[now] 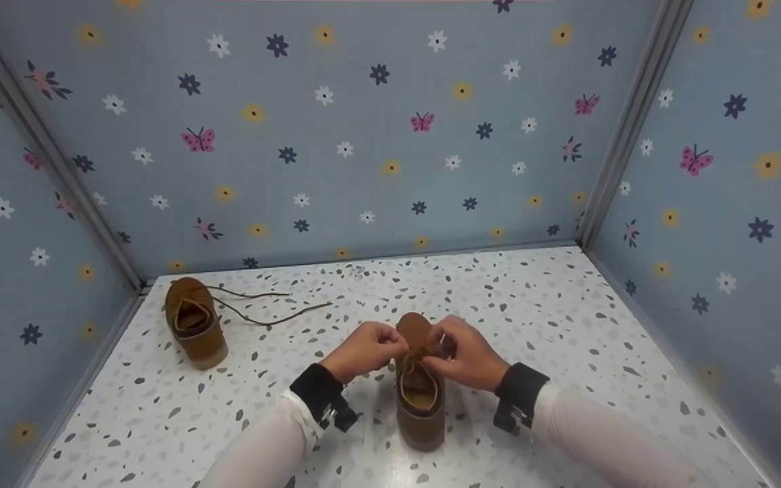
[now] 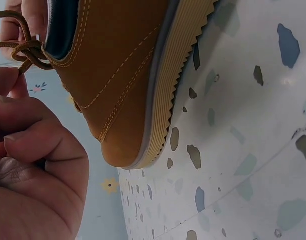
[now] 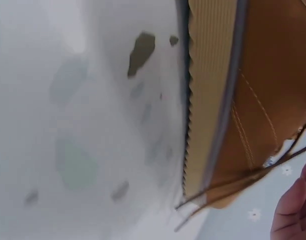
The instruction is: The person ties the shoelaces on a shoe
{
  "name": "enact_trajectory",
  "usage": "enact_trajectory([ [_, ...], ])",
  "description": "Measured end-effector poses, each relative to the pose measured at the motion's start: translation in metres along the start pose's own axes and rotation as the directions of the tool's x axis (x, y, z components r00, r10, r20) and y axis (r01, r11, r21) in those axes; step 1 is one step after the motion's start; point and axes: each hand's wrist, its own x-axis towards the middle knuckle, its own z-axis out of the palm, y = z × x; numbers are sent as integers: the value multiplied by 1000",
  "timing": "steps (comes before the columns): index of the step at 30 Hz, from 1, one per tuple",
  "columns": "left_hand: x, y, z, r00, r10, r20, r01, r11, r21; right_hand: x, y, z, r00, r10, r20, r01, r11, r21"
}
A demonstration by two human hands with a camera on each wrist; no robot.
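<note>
Toward the surface's (image 1: 512, 298) far left corner I see the far shoe (image 1: 204, 346), upright and untouched, its loose laces (image 1: 270, 324) trailing toward the middle; I take it to be parked there to keep the space between the hands free. Right of it, the left hand (image 1: 365, 349) comes in from the near edge, forearm slanting inward, knuckles up, a black strap (image 1: 317, 388) round the wrist. Its thumb and finger pinch the lace (image 2: 12, 45) close to the knot (image 2: 29, 51), a grip I read as chosen for fine control. The near shoe (image 1: 421, 427) stands upright between the hands, right of the surface's middle line and nearer me, toe to the far edge and heel to my side; I judge that this puts its lacing within equal reach of both hands. The right hand (image 1: 468, 356) mirrors the left from the other side, wrist bent inward under its own band (image 1: 521, 392), fingers curled over the lacing with the thumb nearer the shoe's opening. Whether those tips pinch any cord, I cannot tell; the right wrist view only shows them just beside it. There, two lace ends (image 3: 192, 216) hang across the near shoe's side, past the sole.
</note>
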Motion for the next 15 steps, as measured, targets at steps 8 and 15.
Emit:
enact_trajectory([
  [8, 1, -2, -2, 1000, -5, 21, 6, 1000, -22, -1, -21, -3, 956, -287, 62, 291, 953, -79],
  [15, 2, -4, -2, 999, -2, 39, 3, 1000, -22, 0, -28, 3, 863, -495, 101, 503, 824, -260],
])
